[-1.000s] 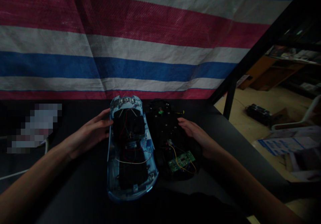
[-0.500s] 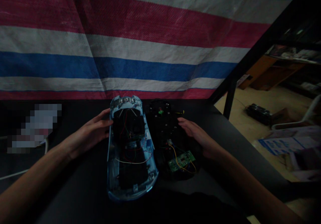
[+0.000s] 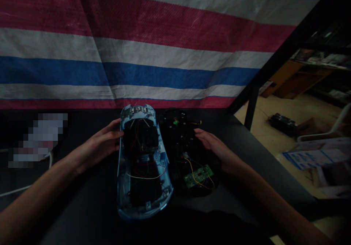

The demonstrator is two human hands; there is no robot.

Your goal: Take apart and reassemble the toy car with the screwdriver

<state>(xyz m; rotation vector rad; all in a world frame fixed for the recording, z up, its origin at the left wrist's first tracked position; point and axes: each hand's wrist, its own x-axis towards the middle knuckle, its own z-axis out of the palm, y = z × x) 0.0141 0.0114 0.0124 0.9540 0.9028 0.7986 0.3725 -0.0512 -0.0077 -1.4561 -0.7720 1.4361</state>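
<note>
A blue toy car body shell [image 3: 163, 157] lies upside down on the dark table, its inside with black parts and thin wires facing up. Right beside it is a black toy car chassis [image 3: 179, 139] carrying a green circuit board [image 3: 197, 175] with a yellow wire across it. My left hand [image 3: 105, 139] has its fingers stretched out against the shell's left edge, some tips hidden behind it. At the chassis's right edge, my right hand [image 3: 211, 144] rests with fingers extended; its lower part is lost in shadow.
A yellow-tipped tool [image 3: 196, 122], perhaps a screwdriver, lies beyond my right fingertips. White cable [image 3: 16, 191] and a blurred-out item [image 3: 41, 139] are at the left. Striped sheeting [image 3: 164, 51] hangs behind the table. Boxes stand on the floor at right.
</note>
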